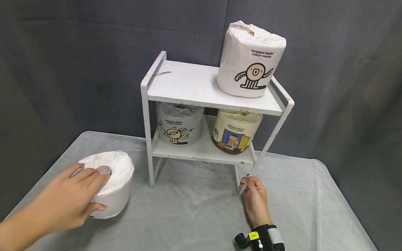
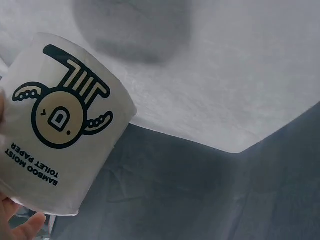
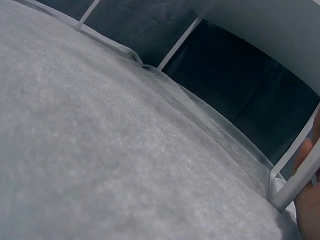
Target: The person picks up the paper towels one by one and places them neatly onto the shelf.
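Note:
On the left, my left hand (image 1: 74, 191) grips a white-wrapped toilet paper roll (image 1: 118, 196), fingers over its top by the core hole and thumb on its side. The left wrist view has the same roll (image 2: 95, 165) with a cartoon figure and lettering, apart from its shadow on the cloth. My right hand (image 1: 256, 201) holds the lower front right leg of a white two-tier rack (image 1: 189, 82); that leg (image 3: 300, 182) shows at the right wrist view's edge. A white roll (image 1: 244, 68) stands on the top shelf, a grey roll (image 1: 181, 126) and a yellow roll (image 1: 237, 132) below.
The rack stands toward the back of a table covered with pale grey cloth (image 1: 197, 221). Behind it hangs a dark grey curtain (image 1: 90, 62). A black wrist camera strap (image 1: 266, 242) sits on the right forearm.

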Available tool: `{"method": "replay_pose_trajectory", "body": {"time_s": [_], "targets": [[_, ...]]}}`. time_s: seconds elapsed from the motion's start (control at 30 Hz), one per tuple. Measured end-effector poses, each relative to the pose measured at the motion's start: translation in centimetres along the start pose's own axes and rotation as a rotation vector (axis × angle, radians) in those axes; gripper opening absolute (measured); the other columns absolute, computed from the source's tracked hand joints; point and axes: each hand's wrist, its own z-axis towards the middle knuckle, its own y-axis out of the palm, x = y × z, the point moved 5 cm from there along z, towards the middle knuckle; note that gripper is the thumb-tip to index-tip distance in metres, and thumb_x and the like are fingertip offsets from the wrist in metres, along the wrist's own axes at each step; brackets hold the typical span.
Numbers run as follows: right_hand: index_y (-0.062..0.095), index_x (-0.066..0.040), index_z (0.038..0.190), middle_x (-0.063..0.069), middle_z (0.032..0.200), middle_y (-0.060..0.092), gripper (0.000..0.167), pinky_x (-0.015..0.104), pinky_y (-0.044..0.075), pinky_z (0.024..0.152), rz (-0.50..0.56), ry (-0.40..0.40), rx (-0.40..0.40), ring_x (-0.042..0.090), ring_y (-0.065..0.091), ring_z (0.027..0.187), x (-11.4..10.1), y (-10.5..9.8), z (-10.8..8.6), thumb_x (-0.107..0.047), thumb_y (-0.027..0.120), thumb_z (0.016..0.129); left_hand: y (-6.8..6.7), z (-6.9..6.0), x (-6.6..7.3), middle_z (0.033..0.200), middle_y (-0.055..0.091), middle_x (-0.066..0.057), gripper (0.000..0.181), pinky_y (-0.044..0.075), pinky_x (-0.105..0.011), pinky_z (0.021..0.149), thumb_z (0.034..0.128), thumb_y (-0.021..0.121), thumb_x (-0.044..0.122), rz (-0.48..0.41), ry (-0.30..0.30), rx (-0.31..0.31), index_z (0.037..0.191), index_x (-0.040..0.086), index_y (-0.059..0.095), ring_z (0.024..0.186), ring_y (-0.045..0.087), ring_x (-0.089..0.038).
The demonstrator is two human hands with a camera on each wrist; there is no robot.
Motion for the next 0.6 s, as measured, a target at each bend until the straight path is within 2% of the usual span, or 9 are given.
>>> {"method": "replay_pose_trajectory", "body": {"time_s": [0.23,0.6], "targets": [[0.066,-0.014,0.083,-0.001,0.08,0.065,0.023,0.02,0.048,0.073,0.008,-0.021,0.008,0.01,0.059,0.076,-0.1,0.0,0.0,-0.024,0.055,0.099,-1.4,-0.4,1.1,0.098,0.064,-0.015,0.066,0.043,-0.051,0.088,0.1065,0.02,0.05,-0.01,0.051,0.04,0.11,-0.005,0.056,0.086,0.06,-0.031],[0.066,-0.013,0.084,-0.001,0.08,0.065,0.023,0.021,0.048,0.074,-0.004,0.015,0.022,0.011,0.059,0.077,0.0,0.0,-0.1,-0.024,0.054,0.1,-1.8,0.0,2.5,0.098,0.063,-0.014,0.061,0.04,-0.05,0.089,0.1075,0.022,0.043,-0.033,0.112,0.057,0.111,-0.005,0.058,0.086,0.059,-0.03]]}}
